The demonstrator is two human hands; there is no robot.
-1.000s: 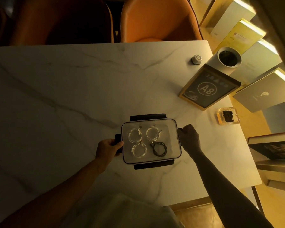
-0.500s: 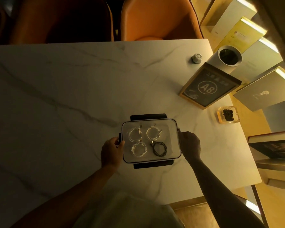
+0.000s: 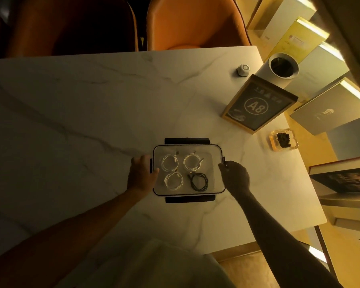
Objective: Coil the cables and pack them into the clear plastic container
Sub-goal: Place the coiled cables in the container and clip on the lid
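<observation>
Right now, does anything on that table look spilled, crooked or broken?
Nothing stands out. Four coiled cables, three white and one black, lie apart inside the clear container, square on the marble table.

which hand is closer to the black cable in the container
Right. The right hand sits at the container's right edge, beside the black cable; the left hand is at the opposite edge.
</observation>
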